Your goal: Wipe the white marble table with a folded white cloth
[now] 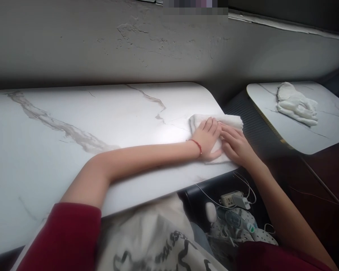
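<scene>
A folded white cloth [231, 121] lies at the right end of a white marbled tabletop [147, 124], reaching over its right edge. My left hand [207, 137] rests flat on top of the cloth, fingers stretched out, with a red string bracelet at the wrist. Beside it, my right hand [234, 145] lies on the cloth's right part with its fingers extended toward the left one. Fingertips of the two hands meet near the middle of the cloth. Both palms face down, so what is beneath them is hidden.
A second marbled table [307, 141] stands to the right across a gap, with a crumpled white cloth [298, 103] on it. Below the near edge are a power strip [228, 199] with cables, a plastic bottle [233, 218] and spotted items. A grey wall [87, 45] runs behind.
</scene>
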### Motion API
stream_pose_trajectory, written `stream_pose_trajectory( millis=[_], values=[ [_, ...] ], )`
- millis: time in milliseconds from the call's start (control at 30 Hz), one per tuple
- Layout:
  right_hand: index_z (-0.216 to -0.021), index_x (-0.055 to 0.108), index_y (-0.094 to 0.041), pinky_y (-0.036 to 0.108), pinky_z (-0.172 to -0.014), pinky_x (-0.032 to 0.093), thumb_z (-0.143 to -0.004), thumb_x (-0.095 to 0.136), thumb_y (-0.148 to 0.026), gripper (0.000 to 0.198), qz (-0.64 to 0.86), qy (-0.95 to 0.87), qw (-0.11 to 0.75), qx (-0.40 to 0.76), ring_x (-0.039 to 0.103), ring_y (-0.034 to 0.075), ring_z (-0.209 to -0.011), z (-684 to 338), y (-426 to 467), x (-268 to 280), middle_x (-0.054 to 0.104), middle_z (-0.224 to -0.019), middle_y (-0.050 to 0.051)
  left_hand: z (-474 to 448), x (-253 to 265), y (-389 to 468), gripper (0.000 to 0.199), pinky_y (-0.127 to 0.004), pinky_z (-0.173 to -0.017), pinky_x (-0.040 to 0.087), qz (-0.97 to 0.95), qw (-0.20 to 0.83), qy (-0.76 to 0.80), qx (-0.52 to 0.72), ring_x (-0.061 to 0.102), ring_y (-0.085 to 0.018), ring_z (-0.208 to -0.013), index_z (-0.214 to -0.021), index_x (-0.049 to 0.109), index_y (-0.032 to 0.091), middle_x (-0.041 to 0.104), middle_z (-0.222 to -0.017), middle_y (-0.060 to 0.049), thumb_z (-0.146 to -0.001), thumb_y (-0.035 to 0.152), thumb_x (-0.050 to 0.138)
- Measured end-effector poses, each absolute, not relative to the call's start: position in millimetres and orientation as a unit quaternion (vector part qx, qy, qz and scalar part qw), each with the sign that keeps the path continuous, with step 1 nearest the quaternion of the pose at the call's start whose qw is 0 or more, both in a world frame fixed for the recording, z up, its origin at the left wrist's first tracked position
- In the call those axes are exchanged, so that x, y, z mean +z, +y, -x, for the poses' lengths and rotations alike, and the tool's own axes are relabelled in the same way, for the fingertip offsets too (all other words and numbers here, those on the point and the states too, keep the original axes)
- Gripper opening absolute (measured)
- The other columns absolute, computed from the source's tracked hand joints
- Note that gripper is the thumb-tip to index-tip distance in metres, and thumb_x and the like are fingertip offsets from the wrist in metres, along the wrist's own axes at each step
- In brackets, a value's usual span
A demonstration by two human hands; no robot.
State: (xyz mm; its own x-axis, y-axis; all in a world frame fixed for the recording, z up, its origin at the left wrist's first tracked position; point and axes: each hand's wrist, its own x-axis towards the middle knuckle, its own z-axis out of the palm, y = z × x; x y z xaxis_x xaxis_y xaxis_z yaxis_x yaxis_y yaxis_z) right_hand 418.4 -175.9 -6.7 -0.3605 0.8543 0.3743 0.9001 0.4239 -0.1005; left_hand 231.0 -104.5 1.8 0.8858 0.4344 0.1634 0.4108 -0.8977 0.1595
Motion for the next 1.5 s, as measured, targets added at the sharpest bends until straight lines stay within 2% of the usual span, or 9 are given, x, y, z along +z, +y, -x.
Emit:
stream_pose_trajectory(
  millis=[233, 433, 733, 867, 1033, 1133, 1233, 1400, 1500],
  values=[
    [-0.141, 0.056, -0.028, 0.058, -0.115, 0.042, -0.091, 0.035, -0.022, 0.054, 0.533, -0.824, 0.187, -0.049, 0.049, 0.030, -0.144, -408, -81, -16, 0.056, -0.152, 0.006, -226, -15, -28, 0.085, -0.057, -0.123, 0.021, -0.943, 0.069, 0.283, 0.164, 0.027, -0.041, -0.153, -0.152, 0.037, -0.004, 0.033, -0.163, -0.027, -0.089, 0.051, 0.049],
    [-0.136, 0.059, -0.024, 0.055, -0.115, 0.042, -0.091, 0.031, -0.024, 0.053, 0.542, -0.817, 0.194, -0.042, 0.047, 0.027, -0.144, -376, -1, -18, 0.056, -0.150, 0.008, -196, -9, 40, 0.085, -0.050, -0.125, 0.020, -0.933, 0.075, 0.317, 0.152, 0.025, -0.037, -0.154, -0.153, 0.035, -0.004, 0.030, -0.164, -0.026, -0.088, 0.048, 0.051],
    [-0.130, 0.059, -0.023, 0.053, -0.116, 0.039, -0.089, 0.032, -0.023, 0.049, 0.571, -0.793, 0.208, -0.051, 0.049, 0.028, -0.140, -329, 46, -21, 0.058, -0.147, 0.010, -150, -1, 85, 0.075, -0.044, -0.123, 0.026, -0.930, 0.083, 0.318, 0.165, 0.038, -0.032, -0.147, -0.150, 0.043, 0.006, 0.044, -0.159, -0.018, -0.087, 0.045, 0.052],
    [-0.132, 0.058, -0.022, 0.055, -0.116, 0.038, -0.089, 0.032, -0.022, 0.051, 0.576, -0.791, 0.205, -0.041, 0.048, 0.029, -0.139, -330, 41, -21, 0.056, -0.149, 0.010, -152, 1, 78, 0.074, -0.045, -0.122, 0.026, -0.928, 0.074, 0.327, 0.163, 0.038, -0.032, -0.148, -0.151, 0.044, 0.007, 0.043, -0.159, -0.018, -0.087, 0.045, 0.049],
    [-0.138, 0.056, -0.020, 0.057, -0.113, 0.039, -0.090, 0.032, -0.021, 0.054, 0.570, -0.799, 0.188, -0.036, 0.048, 0.033, -0.140, -321, 17, -17, 0.055, -0.151, 0.012, -142, 5, 53, 0.083, -0.045, -0.125, 0.021, -0.931, 0.069, 0.332, 0.135, 0.030, -0.034, -0.153, -0.153, 0.035, -0.005, 0.034, -0.163, -0.024, -0.089, 0.046, 0.047],
    [-0.143, 0.053, -0.019, 0.058, -0.112, 0.040, -0.093, 0.033, -0.022, 0.055, 0.551, -0.815, 0.173, -0.048, 0.048, 0.035, -0.141, -306, -25, -13, 0.053, -0.152, 0.014, -125, 3, 19, 0.085, -0.045, -0.126, 0.017, -0.941, 0.062, 0.312, 0.116, 0.025, -0.036, -0.155, -0.154, 0.032, -0.008, 0.029, -0.164, -0.026, -0.091, 0.049, 0.045],
    [-0.153, 0.044, -0.021, 0.058, -0.112, 0.041, -0.098, 0.033, -0.024, 0.056, 0.538, -0.823, 0.174, -0.059, 0.047, 0.035, -0.143, -283, -88, -9, 0.052, -0.153, 0.014, -101, 1, -30, 0.085, -0.046, -0.127, 0.017, -0.950, 0.060, 0.287, 0.107, 0.024, -0.036, -0.155, -0.154, 0.032, -0.007, 0.030, -0.164, -0.026, -0.092, 0.051, 0.043],
    [-0.166, 0.014, -0.026, 0.060, -0.113, 0.043, -0.097, 0.038, -0.023, 0.073, 0.523, -0.830, 0.180, -0.068, 0.044, 0.036, -0.146, -251, -181, -6, 0.044, -0.160, 0.013, -68, 2, -114, 0.085, -0.046, -0.129, 0.016, -0.959, 0.059, 0.259, 0.103, 0.020, -0.034, -0.157, -0.156, 0.032, -0.002, 0.027, -0.166, -0.023, -0.092, 0.052, 0.044],
    [-0.166, 0.008, -0.031, 0.062, -0.113, 0.044, -0.096, 0.039, -0.023, 0.077, 0.515, -0.836, 0.182, -0.051, 0.044, 0.036, -0.146, -246, -200, -5, 0.041, -0.162, 0.008, -61, 4, -137, 0.088, -0.047, -0.129, 0.016, -0.960, 0.058, 0.264, 0.079, 0.019, -0.036, -0.157, -0.156, 0.030, -0.004, 0.023, -0.166, -0.024, -0.091, 0.054, 0.044]
  ],
)
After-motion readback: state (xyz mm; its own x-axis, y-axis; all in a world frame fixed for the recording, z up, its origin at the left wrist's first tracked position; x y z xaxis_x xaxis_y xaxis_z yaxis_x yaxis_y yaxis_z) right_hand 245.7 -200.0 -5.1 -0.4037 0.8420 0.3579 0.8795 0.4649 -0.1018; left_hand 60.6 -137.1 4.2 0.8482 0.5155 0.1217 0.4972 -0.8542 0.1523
